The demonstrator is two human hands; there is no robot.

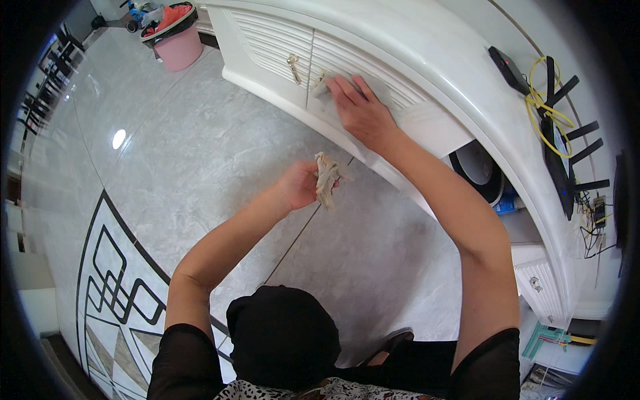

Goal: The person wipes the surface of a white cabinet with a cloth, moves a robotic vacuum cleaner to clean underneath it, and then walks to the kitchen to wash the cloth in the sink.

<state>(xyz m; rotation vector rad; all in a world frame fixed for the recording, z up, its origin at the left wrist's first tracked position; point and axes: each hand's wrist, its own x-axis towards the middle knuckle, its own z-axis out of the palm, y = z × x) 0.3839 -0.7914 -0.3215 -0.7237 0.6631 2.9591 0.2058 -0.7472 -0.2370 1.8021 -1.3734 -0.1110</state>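
Crumpled in my left hand is a beige cloth, held above the tiled floor. My right hand presses a pale grey cloth against the ribbed front of a white cabinet drawer. Part of that cloth shows at my fingertips, beside a metal handle; my fingers and palm hide the rest. Left of it, the neighbouring drawer front carries an ornate gold-and-white handle.
A pink bin with a black liner stands by the cabinet's far end. On the white cabinet top lie a black router with several antennas, a small black box and yellow cable. An open compartment holds a blue container.
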